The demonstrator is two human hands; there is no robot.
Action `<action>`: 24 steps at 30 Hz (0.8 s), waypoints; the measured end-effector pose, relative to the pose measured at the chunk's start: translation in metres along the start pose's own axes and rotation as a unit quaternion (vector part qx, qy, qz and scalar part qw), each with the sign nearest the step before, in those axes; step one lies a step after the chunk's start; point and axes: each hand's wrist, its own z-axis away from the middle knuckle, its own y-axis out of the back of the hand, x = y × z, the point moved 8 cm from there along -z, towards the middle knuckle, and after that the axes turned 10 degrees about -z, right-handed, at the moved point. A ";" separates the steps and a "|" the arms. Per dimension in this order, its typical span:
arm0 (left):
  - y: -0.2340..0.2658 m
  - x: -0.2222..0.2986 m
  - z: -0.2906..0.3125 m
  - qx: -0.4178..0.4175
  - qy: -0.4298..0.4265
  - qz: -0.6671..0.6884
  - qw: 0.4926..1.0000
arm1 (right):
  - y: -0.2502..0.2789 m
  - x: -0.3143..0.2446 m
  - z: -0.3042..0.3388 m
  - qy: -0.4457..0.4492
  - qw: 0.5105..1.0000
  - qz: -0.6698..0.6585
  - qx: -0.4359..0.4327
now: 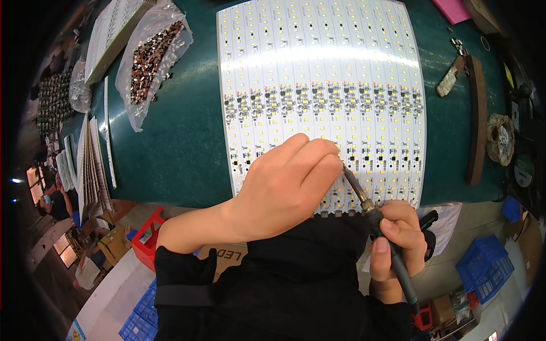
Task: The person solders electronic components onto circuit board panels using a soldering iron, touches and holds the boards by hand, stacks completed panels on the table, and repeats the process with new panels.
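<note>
Left hand [281, 187] at burn risk
Right hand [402, 241] grips the soldering iron [373, 215]; a slip could scorch the adjacent left fingers [323, 166], whose hold I cannot tell.

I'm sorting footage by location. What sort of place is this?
Probably an electronics assembly workshop: the right hand holds a soldering iron over a white circuit-board panel with rows of small components, and a clear plastic bag of small parts lies on the green table.
</note>
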 end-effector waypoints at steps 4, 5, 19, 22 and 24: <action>0.004 -0.005 -0.003 0.006 0.033 0.079 0.996 | 0.015 -0.003 0.005 0.000 0.999 0.013 0.036; 0.003 -0.006 -0.004 -0.019 0.043 0.106 0.993 | 0.019 -0.003 0.007 -0.014 0.999 0.014 0.039; -0.012 0.003 -0.012 -0.017 0.034 0.094 0.995 | 0.018 0.002 0.001 -0.015 1.000 0.006 0.017; -0.012 0.006 -0.013 -0.001 0.017 0.064 0.998 | 0.016 0.002 0.000 0.000 1.000 0.008 0.018; -0.010 0.009 -0.014 0.008 0.003 0.028 1.000 | 0.015 0.001 0.000 0.008 1.000 0.009 0.018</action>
